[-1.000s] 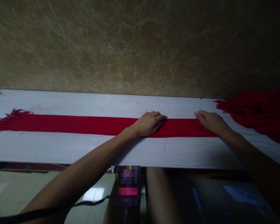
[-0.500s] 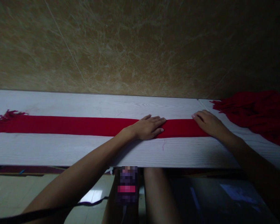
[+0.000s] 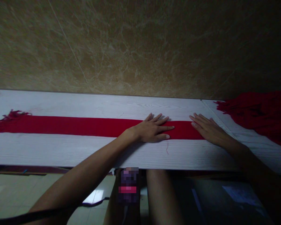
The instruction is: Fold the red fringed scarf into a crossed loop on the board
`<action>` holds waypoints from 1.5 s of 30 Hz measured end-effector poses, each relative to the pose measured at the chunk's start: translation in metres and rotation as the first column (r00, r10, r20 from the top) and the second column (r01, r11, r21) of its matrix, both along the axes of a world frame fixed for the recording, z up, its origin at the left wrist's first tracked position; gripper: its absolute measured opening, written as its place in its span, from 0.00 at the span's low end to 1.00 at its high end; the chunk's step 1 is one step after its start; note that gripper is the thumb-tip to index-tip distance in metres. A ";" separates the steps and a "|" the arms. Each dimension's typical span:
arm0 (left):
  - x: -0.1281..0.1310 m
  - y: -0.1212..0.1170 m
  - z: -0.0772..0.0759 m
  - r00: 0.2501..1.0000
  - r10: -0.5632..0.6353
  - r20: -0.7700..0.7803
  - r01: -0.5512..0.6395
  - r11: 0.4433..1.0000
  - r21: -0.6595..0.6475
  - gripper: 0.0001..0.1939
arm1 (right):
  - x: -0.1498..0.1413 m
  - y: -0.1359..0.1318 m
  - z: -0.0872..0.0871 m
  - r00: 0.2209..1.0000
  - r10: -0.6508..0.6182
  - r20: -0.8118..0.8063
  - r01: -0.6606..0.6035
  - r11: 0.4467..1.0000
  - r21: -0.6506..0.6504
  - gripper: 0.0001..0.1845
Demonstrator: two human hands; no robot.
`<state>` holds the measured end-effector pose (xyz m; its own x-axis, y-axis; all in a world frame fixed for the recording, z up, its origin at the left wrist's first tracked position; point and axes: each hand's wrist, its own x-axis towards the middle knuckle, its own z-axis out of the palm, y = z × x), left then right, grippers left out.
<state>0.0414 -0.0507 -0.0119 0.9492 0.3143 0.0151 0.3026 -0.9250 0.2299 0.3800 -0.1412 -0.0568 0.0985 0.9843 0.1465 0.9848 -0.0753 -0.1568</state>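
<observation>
A long red scarf (image 3: 84, 126) lies folded lengthwise in a narrow band along the white wooden table (image 3: 84, 150), its fringe at the far left. My left hand (image 3: 154, 129) rests flat on the scarf near the middle, fingers stretched out and spread. My right hand (image 3: 207, 128) lies flat on the scarf's right end, fingers extended toward the left. Both hands are open and hold nothing. A loose red thread (image 3: 167, 147) lies on the table just below my left hand.
A heap of more red fringed scarves (image 3: 259, 114) lies at the table's right end. A brown marbled wall (image 3: 140, 47) rises directly behind the table. Below the table edge are my legs and a tiled floor (image 3: 14, 190).
Both hands have flattened and spread their fingers on the scarf. My left hand slid slightly right and my right hand slid left along the band, so they are closer together.
</observation>
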 end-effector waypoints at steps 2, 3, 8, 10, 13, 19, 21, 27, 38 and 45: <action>0.001 0.001 0.002 0.997 -0.001 0.083 0.001 1.000 0.002 0.29 | 0.000 0.000 0.005 1.000 -0.014 0.008 0.014 1.000 0.013 0.37; 0.002 0.001 0.003 0.992 0.007 0.126 -0.007 1.000 0.001 0.29 | 0.000 0.000 0.008 1.000 -0.018 0.013 0.018 0.999 0.032 0.37; 0.008 0.001 -0.002 0.980 0.089 0.177 -0.089 0.996 -0.007 0.31 | 0.000 0.000 0.009 1.000 -0.003 0.005 0.002 0.995 0.096 0.38; 0.009 0.000 -0.007 0.987 0.095 0.128 -0.096 0.995 -0.005 0.32 | 0.000 0.000 0.004 1.000 0.008 -0.003 -0.007 0.998 0.066 0.37; 0.010 -0.003 -0.010 0.996 0.080 0.046 -0.079 0.997 -0.016 0.33 | 0.000 -0.002 -0.003 1.000 -0.001 -0.006 0.001 1.000 0.022 0.37; 0.009 -0.004 -0.006 0.998 0.067 -0.005 -0.067 0.997 -0.024 0.36 | -0.005 -0.005 -0.004 1.000 0.003 -0.013 -0.002 0.999 0.045 0.36; 0.009 -0.005 -0.004 0.998 0.051 -0.029 -0.052 0.998 -0.026 0.35 | -0.006 -0.006 -0.003 1.000 0.006 -0.010 -0.005 0.997 0.073 0.35; 0.009 -0.007 -0.002 0.997 0.029 -0.068 -0.030 0.999 -0.013 0.34 | -0.007 -0.006 -0.004 0.999 -0.005 -0.038 0.008 0.997 0.079 0.36; 0.007 -0.006 0.003 0.989 -0.012 0.148 0.005 0.999 0.048 0.30 | 0.000 -0.003 -0.011 0.996 0.005 -0.085 0.008 0.990 0.143 0.35; 0.012 -0.003 -0.007 0.996 -0.030 0.080 0.029 1.000 0.009 0.30 | 0.000 -0.003 -0.011 0.996 0.017 -0.092 -0.003 0.989 0.146 0.35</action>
